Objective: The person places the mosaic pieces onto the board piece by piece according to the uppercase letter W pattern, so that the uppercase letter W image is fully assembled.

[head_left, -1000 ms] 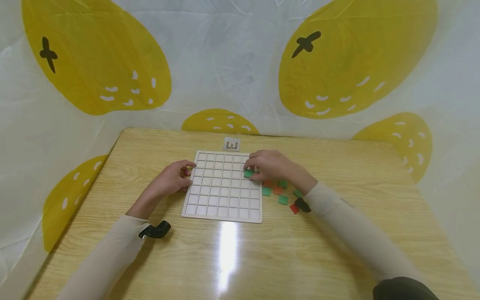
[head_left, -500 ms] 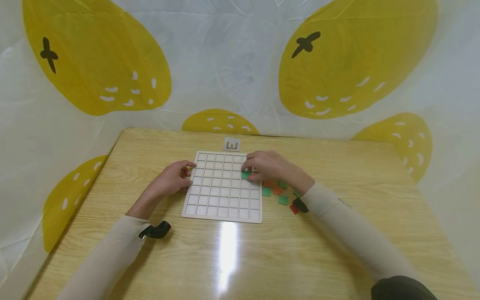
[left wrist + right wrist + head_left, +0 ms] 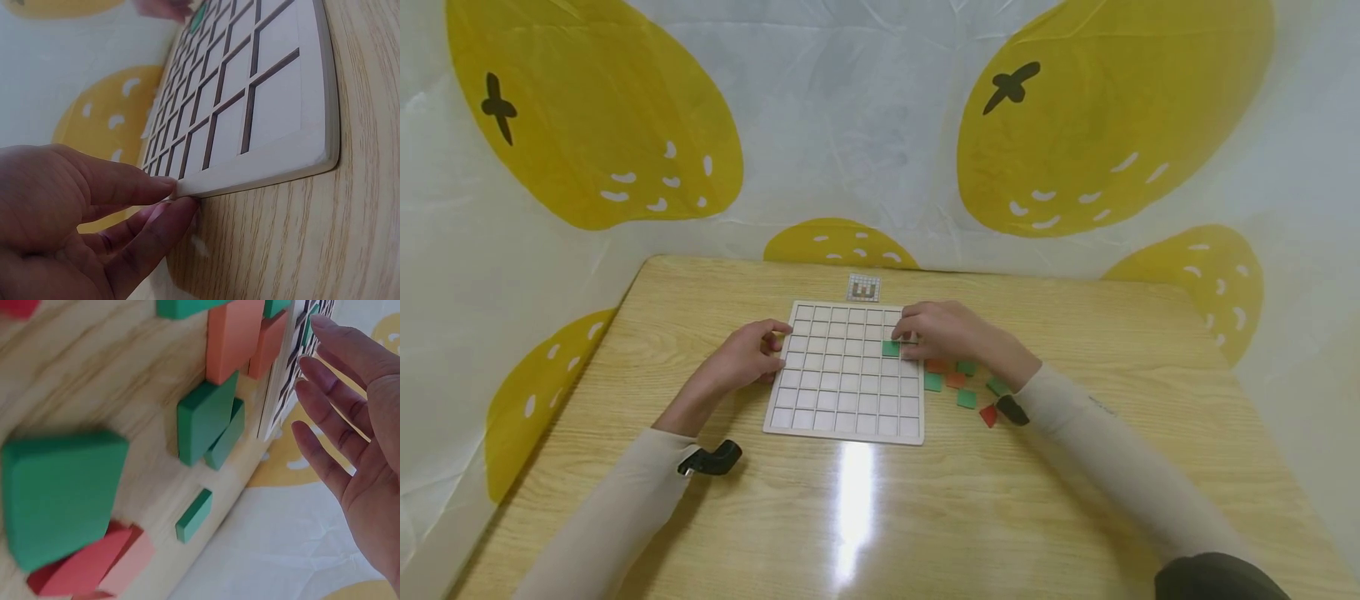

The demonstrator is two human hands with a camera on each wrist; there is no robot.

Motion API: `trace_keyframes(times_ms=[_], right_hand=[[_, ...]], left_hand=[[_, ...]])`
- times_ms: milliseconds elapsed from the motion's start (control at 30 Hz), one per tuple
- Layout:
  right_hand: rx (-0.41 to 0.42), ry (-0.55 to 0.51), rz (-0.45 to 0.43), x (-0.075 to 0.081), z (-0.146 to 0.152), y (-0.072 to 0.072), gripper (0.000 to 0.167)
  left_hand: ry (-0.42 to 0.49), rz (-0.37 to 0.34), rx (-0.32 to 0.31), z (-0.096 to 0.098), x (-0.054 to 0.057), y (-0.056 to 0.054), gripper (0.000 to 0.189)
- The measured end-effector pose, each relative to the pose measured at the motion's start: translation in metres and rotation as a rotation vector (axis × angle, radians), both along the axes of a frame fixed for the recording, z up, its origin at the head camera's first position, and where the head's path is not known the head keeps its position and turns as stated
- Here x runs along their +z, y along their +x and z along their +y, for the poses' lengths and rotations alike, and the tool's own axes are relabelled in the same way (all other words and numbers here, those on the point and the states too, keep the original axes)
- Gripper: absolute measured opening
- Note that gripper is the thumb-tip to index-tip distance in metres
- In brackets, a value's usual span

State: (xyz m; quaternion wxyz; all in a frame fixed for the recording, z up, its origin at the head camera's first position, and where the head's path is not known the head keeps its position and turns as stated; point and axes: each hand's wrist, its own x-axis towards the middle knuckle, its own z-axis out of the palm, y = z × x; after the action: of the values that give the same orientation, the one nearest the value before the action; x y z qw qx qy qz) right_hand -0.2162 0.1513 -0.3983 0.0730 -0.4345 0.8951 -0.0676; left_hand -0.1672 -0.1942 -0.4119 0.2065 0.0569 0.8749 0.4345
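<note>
- One white grid board [image 3: 848, 382], seven columns by seven rows, lying flat on the wooden tabletop [image 3: 737, 533].
- One green tile [image 3: 891, 348] on the board: third row from the far edge, sixth column from the left.
- Loose pieces on the tabletop, right of the board — from the head, four green tiles [image 3: 966, 400], two orange tiles [image 3: 955, 381] and one red piece [image 3: 987, 416] are visible; the right wrist view shows more, some overlapping, so the full total cannot be told.
- One small card [image 3: 863, 287], printed with a grid, just beyond the board's far edge.
- Left hand [image 3: 741, 358]: half open, thumb and finger parted along the board's left edge and touching it, without a closed grip.
- Right hand [image 3: 947, 329]: above the board's right columns, fingers parted and gently bent, gripping nothing — the fingertips are just beside the green tile on the board; whether one touches it cannot be told.
- Two black fittings [image 3: 711, 459], one at each wrist.
</note>
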Motion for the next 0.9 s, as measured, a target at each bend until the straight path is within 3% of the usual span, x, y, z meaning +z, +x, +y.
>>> trace_keyframes(times_ms=[900], right_hand=[[-0.014, -0.020, -0.025, 0.013, 0.045, 0.018, 0.025]], left_hand=[[0.021, -0.018, -0.003, 0.000, 0.001, 0.000, 0.056]])
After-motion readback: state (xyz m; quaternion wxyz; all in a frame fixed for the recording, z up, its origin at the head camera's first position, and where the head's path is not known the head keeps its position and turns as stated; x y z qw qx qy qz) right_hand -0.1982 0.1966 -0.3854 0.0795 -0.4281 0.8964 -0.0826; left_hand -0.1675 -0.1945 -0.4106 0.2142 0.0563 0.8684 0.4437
